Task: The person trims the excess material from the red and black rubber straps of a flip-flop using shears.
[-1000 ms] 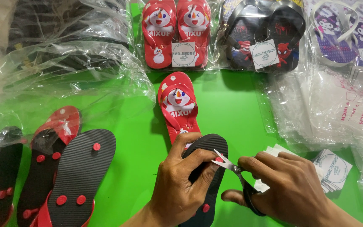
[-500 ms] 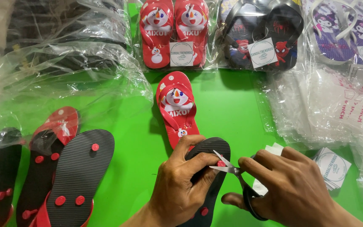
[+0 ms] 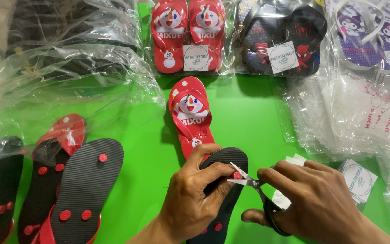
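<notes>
My left hand [image 3: 194,199] grips a flip-flop turned sole up [image 3: 225,190], black with red strap plugs, holding it near the toe plug. My right hand [image 3: 314,205] holds small black-handled scissors [image 3: 253,187], whose open blades sit at the red plug by the sole's toe end. Just beyond, a red flip-flop with a snowman print [image 3: 189,115] lies face up on the green surface [image 3: 249,117].
Several sole-up black and red flip-flops [image 3: 64,180] lie at the left. Bagged pairs line the back: red [image 3: 188,34], black [image 3: 280,38], purple [image 3: 369,34]. Clear plastic bags pile at left [image 3: 64,68] and right [image 3: 362,113]. Round white labels [image 3: 358,178] lie by my right hand.
The scissor blades have moved in closer to the red plug at the sole's toe end. Both hands stay in nearly the same place.
</notes>
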